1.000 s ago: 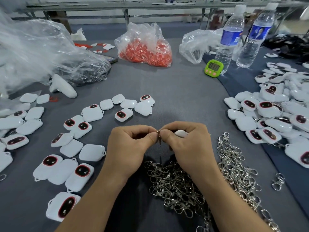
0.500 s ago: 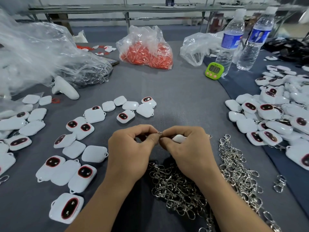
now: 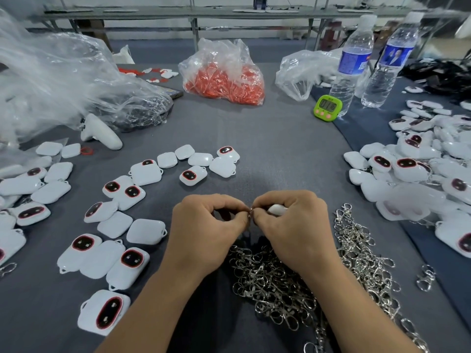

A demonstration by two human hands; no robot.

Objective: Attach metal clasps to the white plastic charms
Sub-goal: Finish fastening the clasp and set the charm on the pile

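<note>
At the bench's [image 3: 267, 138] far side a clear bag [image 3: 224, 59] holds orange-red pieces; two water bottles [image 3: 353, 64] wear blue labels, unreadable. Nearer, the left hand [image 3: 211, 225] pinches a metal clasp [image 3: 250, 212] at the fingertips; the right hand [image 3: 293, 225] curls round a white charm [image 3: 277, 209] — only its rounded end shows, pointing right.

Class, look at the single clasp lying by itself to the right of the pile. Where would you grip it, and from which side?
Probably from straight above, pinching the clasp across its larger loop. It lies flat on the table, apart from the pile, so nothing tangles with it and only its top is open to fingers.
</note>
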